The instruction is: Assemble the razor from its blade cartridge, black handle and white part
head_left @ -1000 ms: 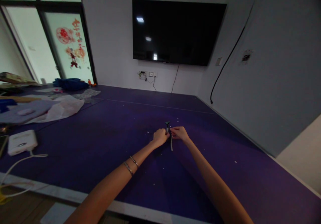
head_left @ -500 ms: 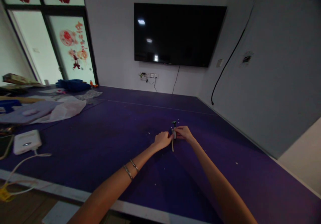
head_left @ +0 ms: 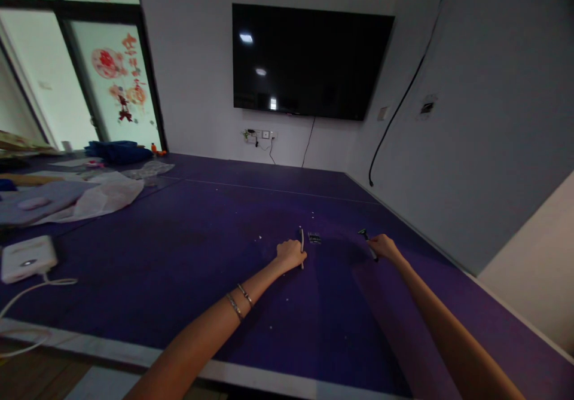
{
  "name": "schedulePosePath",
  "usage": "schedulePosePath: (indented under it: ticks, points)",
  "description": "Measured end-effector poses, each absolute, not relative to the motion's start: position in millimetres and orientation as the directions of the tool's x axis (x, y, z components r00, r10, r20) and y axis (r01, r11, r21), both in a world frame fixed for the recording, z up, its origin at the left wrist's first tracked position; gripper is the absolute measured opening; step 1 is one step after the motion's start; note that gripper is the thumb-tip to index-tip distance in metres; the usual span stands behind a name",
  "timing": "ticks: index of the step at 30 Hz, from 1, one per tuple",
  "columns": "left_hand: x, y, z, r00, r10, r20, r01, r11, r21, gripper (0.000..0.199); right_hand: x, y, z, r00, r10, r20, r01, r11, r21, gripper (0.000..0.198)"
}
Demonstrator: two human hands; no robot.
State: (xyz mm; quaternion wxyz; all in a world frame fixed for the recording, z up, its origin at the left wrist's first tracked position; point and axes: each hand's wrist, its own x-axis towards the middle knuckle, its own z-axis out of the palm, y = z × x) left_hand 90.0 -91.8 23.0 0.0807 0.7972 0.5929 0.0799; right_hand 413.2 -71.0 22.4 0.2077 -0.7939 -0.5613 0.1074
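A razor (head_left: 373, 253) with a dark head and a partly pale handle is in my right hand (head_left: 384, 247), whose fingers are closed round the handle. Its head points up and to the left, over the right part of the purple table (head_left: 215, 268). My left hand (head_left: 290, 253) grips a thin, pale, slightly curved stick (head_left: 302, 238), which stands out above and below the fingers. Whether the stick is a toothbrush I cannot tell. Just right of it, a small dark patterned piece (head_left: 314, 238) lies flat on the table, touched by neither hand.
Small white scraps (head_left: 260, 237) dot the tabletop. To the left are a white power bank (head_left: 29, 260) with a cable, crumpled plastic (head_left: 116, 197) and blue cloth (head_left: 117, 152). A black cable (head_left: 398, 113) hangs by the right wall; a television (head_left: 309, 62) is mounted behind.
My right hand has moved right with the razor, away from my left hand, and the razor now tilts. The dark patterned piece has come into view between them. The camera has turned slightly right.
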Motion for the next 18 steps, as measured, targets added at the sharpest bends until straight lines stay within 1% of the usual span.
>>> schedulePosePath:
  ticks: [3, 9, 13, 18]
  points:
    - [93, -91, 23, 0.283, 0.959, 0.023, 0.935, -0.281, 0.217, 0.033, 429, -76, 13, 0.345, 0.937, 0.053, 0.882, -0.305, -0.358, 0.022]
    - [95, -90, 20, 0.295, 0.955, 0.019, 0.934, -0.293, 0.205, 0.033, 435, -76, 3, 0.311, 0.949, 0.045, 0.934, -0.296, -0.199, 0.025]
    - [93, -92, 19, 0.298, 0.954, 0.042, 0.932, -0.3, 0.206, 0.032, 433, -77, -2, 0.317, 0.947, 0.051, 0.942, -0.307, -0.137, 0.027]
    - [89, -96, 25, 0.277, 0.958, 0.071, 0.934, -0.286, 0.216, 0.032, 433, -82, -3, 0.313, 0.947, 0.067, 0.947, -0.305, -0.101, 0.032]
